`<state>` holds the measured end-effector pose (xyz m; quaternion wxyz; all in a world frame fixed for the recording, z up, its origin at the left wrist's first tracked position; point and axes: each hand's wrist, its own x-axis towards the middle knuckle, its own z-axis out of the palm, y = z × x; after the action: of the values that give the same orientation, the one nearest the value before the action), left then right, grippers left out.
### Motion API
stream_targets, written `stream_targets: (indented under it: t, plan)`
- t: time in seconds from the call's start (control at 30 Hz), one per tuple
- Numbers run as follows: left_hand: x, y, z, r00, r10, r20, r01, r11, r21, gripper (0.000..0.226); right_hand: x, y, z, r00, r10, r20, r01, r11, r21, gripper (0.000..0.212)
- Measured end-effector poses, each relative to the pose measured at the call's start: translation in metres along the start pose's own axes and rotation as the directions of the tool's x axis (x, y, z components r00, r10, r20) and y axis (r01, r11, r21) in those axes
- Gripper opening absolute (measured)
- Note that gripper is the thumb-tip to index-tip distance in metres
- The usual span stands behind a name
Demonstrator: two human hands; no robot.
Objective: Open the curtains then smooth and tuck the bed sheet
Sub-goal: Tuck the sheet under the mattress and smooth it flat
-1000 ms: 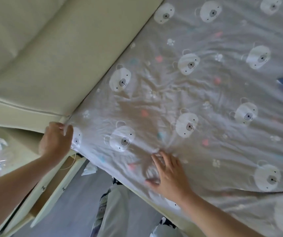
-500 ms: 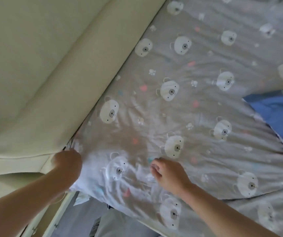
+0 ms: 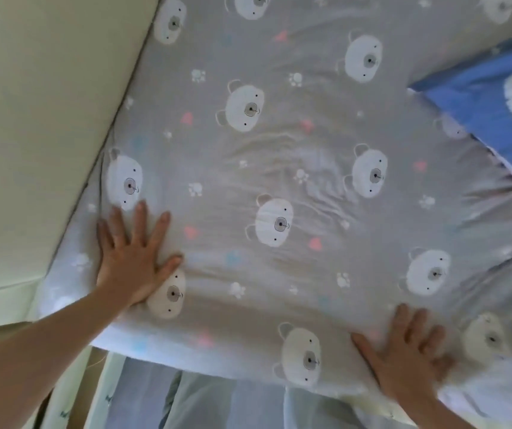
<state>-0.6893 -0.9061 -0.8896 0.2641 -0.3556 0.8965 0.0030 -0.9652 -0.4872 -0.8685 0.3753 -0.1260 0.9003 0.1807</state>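
though pressed flat, bed sheet (image 3: pixel 279 168) creased

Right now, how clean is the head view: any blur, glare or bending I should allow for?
Head view: soft all over, with mild motion blur on the left hand and right hand; bright washout on the bed sheet along its near edge and corner; wide-angle bending makes the cream headboard edge slant steeply; the blue pillow at right is hazy.

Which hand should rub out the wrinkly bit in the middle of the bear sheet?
Probably the left hand. It lies flat on the bear sheet near the cream headboard, closer to the wrinkles. The right hand presses at the near edge, farther away.
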Motion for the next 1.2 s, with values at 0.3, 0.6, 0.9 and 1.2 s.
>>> stream_targets:
  t: [0.3, 0.6, 0.9, 1.2]
  plan:
    - [0.043, 0.126, -0.074, 0.975, 0.113, -0.193, -0.129, 0.989, -0.072, 0.083, 0.043, -0.072, -0.092, 0.809, -0.422, -0.410, 0.446, 0.894, -0.040, 0.091]
    - [-0.003, 0.216, -0.012, 0.961, 0.260, -0.098, -0.262, 0.965, -0.005, 0.086, 0.066, 0.003, -0.008, 0.871, -0.401, -0.285, 0.384, 0.916, -0.116, 0.100]
    - [0.050, 0.230, -0.096, 0.879, 0.451, -0.152, -0.452, 0.891, 0.030, 0.075, 0.067, 0.025, -0.065, 0.815, -0.440, -0.377, 0.458, 0.888, -0.046, 0.084]
    - [0.225, 0.270, -0.176, 0.841, 0.391, -0.373, -0.400, 0.915, 0.056, 0.068, 0.185, -0.178, -0.213, 0.544, -0.626, -0.559, 0.669, 0.726, -0.162, 0.073]
